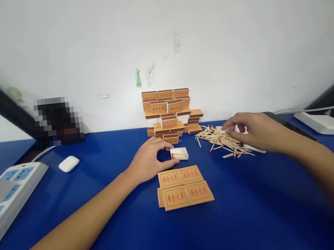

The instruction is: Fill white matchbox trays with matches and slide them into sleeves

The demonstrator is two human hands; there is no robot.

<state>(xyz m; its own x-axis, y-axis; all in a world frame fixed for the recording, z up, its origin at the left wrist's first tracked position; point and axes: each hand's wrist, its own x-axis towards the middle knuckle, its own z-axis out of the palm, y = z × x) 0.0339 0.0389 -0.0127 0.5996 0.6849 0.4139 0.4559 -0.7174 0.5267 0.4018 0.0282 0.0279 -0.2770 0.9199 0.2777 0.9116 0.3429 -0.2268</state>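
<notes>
My left fingers [168, 164] grip tray [183, 150], best kept steady; right fingers [234, 120] at matches [220, 140], can't tell if gripping. Lay red heads [173, 156] leftward.

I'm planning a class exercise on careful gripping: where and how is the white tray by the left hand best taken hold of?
Probably best pinched lightly by its near and far walls, coming from the left, where the left hand is. The white tray lies flat and open-topped with matches inside, so keep it level; stacked matchboxes behind it likely make the far side awkward.
</notes>
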